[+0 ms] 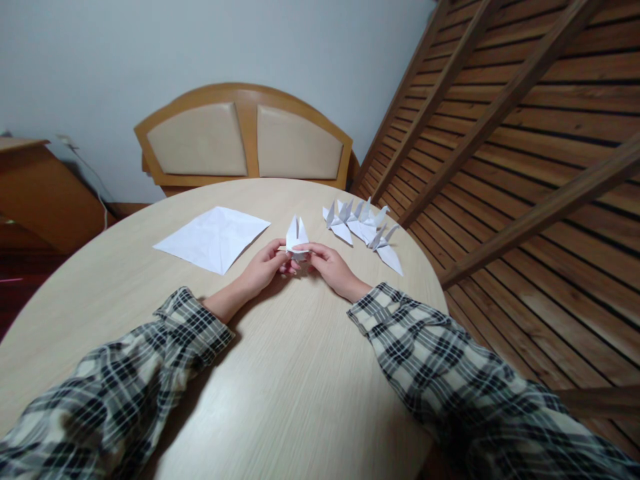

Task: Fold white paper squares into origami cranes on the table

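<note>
Both my hands meet over the far middle of a round pale wooden table (280, 400). My left hand (265, 265) and my right hand (327, 263) pinch a small, partly folded white paper figure (297, 235) between their fingertips, its two points standing up. The fingers of both hands are closed on its lower edge. My sleeves are plaid.
A creased square sheet of white paper (214, 237) lies flat to the left of my hands. Several finished white paper cranes (363, 227) stand in a cluster at the table's far right edge. A wooden chair (245, 137) faces me across the table. Slatted wooden panelling (525, 167) runs along the right.
</note>
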Motion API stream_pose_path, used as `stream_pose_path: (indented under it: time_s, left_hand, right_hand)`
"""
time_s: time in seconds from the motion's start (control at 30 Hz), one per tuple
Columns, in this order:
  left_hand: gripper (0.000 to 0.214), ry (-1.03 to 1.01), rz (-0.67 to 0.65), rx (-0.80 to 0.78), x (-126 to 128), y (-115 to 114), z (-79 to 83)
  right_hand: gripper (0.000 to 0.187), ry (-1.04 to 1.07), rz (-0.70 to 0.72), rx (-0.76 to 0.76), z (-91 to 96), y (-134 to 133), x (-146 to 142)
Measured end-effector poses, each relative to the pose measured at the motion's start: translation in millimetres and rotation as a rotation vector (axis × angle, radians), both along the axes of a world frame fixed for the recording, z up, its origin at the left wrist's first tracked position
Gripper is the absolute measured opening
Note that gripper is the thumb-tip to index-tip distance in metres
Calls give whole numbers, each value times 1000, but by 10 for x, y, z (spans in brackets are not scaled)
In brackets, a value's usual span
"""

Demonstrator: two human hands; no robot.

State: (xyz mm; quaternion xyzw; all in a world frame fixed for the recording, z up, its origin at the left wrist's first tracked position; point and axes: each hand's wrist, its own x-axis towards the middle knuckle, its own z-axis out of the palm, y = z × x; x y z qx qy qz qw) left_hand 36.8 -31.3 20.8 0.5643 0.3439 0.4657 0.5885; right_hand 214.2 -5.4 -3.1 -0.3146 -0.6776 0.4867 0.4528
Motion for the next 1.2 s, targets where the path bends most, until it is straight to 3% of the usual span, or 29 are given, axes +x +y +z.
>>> stream_pose_path:
  time_s: [0.4,0.87,1.2]
  left_hand:
    - [15,52,70,32,-6,29,-32]
    - [11,-32,29,-97,24,35,-20]
    - [13,218,122,103,17,-33,80]
  right_hand:
    - [15,94,-37,-7,-5,9,-9]
    - [14,12,-123,67,13,-9,-3]
    - [15,-20,-113,127,31,-18,-8]
